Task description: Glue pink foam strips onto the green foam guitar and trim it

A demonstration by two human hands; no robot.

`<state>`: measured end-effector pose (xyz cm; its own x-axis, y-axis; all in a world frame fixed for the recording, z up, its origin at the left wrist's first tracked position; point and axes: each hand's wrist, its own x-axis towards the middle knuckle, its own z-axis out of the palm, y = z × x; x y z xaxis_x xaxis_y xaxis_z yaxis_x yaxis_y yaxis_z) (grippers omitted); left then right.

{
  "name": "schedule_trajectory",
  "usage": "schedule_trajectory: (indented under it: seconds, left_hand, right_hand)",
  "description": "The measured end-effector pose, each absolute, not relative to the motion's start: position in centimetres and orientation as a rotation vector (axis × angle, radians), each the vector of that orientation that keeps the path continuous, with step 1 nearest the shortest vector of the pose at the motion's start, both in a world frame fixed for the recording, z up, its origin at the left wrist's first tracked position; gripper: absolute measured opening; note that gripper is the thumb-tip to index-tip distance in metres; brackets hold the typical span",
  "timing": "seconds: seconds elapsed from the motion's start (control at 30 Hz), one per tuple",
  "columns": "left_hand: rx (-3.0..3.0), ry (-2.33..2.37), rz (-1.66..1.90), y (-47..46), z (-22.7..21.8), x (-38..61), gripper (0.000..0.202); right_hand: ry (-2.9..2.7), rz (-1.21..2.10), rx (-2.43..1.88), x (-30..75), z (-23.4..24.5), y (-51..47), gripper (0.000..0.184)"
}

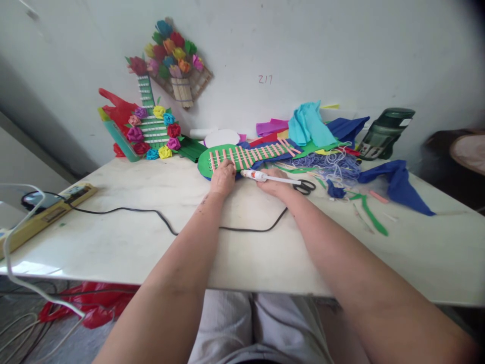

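A green paper guitar shape (242, 154) with pink strips across it lies on the white table (132, 237), far from me. My left hand (223, 177) rests on its round green body, fingers curled and pressing down. My right hand (275, 186) is closed around a white glue gun (254, 175) whose tip points left toward the guitar shape. The gun's black cord (170, 225) trails across the table to the left.
Black-handled scissors (305, 187) lie just right of my right hand. Blue yarn (333, 164), coloured paper scraps and blue cloth (397, 184) crowd the back right. A finished flower guitar (153, 129) leans on the wall. A power strip (49, 210) sits far left.
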<state>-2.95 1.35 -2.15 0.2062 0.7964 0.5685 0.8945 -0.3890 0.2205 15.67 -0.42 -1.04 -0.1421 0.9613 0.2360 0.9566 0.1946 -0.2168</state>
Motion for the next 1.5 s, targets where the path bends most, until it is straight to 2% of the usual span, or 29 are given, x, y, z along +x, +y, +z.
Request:
schedule_trajectory:
  seconds: [0.23,0.37,0.57,1.5]
  left_hand:
    - [-2.254,-1.757,-1.028,1.3,-2.2,-2.9,0.027]
    - [-2.232,-1.786,-1.051,1.6,-2.3,-3.2,0.023]
    - [-2.255,-1.786,-1.064,1.8,-2.2,-3.6,0.004]
    - [-2.343,-1.686,-1.314,2.2,-2.3,-4.1,0.013]
  right_hand:
    - [-2.114,0.07,-1.769,16.1,-1.3,-0.4,0.029]
    - [-2.091,0.152,-1.727,16.5,-1.4,-0.1,0.029]
    - [-2.138,0.183,-1.744,16.5,-1.0,-0.4,0.03]
    - [-2.13,0.098,-1.756,15.2,-1.2,0.0,0.03]
